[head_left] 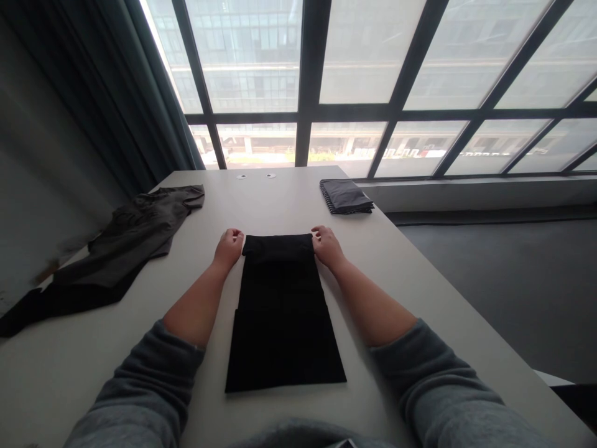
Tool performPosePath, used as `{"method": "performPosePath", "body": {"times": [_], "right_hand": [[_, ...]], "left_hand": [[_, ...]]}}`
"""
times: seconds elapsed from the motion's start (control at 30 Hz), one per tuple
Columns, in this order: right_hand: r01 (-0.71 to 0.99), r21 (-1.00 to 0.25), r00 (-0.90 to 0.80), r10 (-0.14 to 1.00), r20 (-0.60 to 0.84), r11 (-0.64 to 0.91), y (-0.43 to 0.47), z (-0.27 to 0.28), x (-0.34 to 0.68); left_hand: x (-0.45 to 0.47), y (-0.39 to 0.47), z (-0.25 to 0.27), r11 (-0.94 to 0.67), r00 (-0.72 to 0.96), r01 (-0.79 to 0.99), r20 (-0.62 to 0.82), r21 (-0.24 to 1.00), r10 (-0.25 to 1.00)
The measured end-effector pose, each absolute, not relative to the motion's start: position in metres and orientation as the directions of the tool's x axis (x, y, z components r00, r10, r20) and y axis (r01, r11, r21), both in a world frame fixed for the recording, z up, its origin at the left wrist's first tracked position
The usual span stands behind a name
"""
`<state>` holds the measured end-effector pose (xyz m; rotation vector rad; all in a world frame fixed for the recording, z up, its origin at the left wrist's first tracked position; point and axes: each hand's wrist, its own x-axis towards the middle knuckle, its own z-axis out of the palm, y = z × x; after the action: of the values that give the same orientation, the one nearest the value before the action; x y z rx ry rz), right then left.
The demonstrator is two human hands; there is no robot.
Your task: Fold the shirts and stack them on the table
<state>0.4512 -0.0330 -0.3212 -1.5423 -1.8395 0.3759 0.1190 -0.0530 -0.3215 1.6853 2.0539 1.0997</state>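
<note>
A black garment (284, 323), folded into a long flat panel, lies on the white table in front of me. Its far end is turned over into a narrower band. At the far left corner of that band, my left hand (229, 246) is closed with its fingers curled at the cloth's edge. My right hand (328, 245) pinches the far right corner in the same way. Both fingertip contacts are partly hidden by the hands. The exact kind of garment cannot be made out.
Dark crumpled clothes (125, 239) lie along the left side of the white table (401, 286). A folded grey cloth with a striped edge (347, 196) rests near the right edge. Two small white round fittings (271, 176) sit at the far end, before the windows.
</note>
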Motion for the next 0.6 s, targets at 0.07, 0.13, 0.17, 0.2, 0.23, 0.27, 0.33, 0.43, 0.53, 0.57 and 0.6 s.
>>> {"method": "performPosePath", "body": {"times": [0.07, 0.13, 0.17, 0.2, 0.23, 0.27, 0.33, 0.43, 0.53, 0.57, 0.6], "right_hand": [[0.779, -0.535, -0.164, 0.93, 0.329, 0.327, -0.04, -0.317, 0.461], [0.805, -0.464, -0.253, 0.922, 0.295, 0.369, -0.046, -0.312, 0.467], [0.812, -0.437, -0.289, 0.917, 0.276, 0.387, -0.049, -0.309, 0.468], [0.815, -0.415, -0.321, 0.911, 0.258, 0.405, -0.052, -0.307, 0.468], [0.816, -0.396, -0.348, 0.906, 0.242, 0.42, -0.054, -0.305, 0.467], [0.819, -0.38, -0.369, 0.901, 0.227, 0.431, -0.056, -0.303, 0.466], [0.827, -0.351, -0.395, 0.898, 0.191, 0.439, -0.06, -0.3, 0.462], [0.849, -0.333, -0.397, 0.911, 0.112, 0.411, -0.064, -0.296, 0.457], [0.871, -0.315, -0.368, 0.926, 0.086, 0.376, -0.067, -0.295, 0.453], [0.876, -0.306, -0.362, 0.928, 0.094, 0.373, -0.068, -0.295, 0.452], [0.878, -0.298, -0.361, 0.927, 0.105, 0.375, -0.068, -0.295, 0.451]], "left_hand": [[0.114, -0.068, -0.317, -0.02, -0.204, 0.746, 0.257, 0.666, 0.945], [0.113, -0.084, -0.314, -0.146, -0.037, 0.797, 0.289, 0.586, 0.957], [0.114, -0.091, -0.313, -0.228, 0.069, 0.824, 0.309, 0.519, 0.949], [0.117, -0.097, -0.312, -0.305, 0.169, 0.843, 0.321, 0.442, 0.932], [0.12, -0.102, -0.311, -0.364, 0.249, 0.855, 0.322, 0.369, 0.913], [0.123, -0.106, -0.31, -0.395, 0.299, 0.863, 0.313, 0.314, 0.901], [0.129, -0.11, -0.309, -0.402, 0.327, 0.874, 0.283, 0.274, 0.902], [0.133, -0.109, -0.306, -0.41, 0.345, 0.868, 0.254, 0.279, 0.904], [0.134, -0.11, -0.302, -0.417, 0.359, 0.86, 0.232, 0.294, 0.904], [0.135, -0.11, -0.301, -0.421, 0.367, 0.858, 0.222, 0.294, 0.903], [0.135, -0.112, -0.3, -0.431, 0.381, 0.854, 0.213, 0.29, 0.9]]}}
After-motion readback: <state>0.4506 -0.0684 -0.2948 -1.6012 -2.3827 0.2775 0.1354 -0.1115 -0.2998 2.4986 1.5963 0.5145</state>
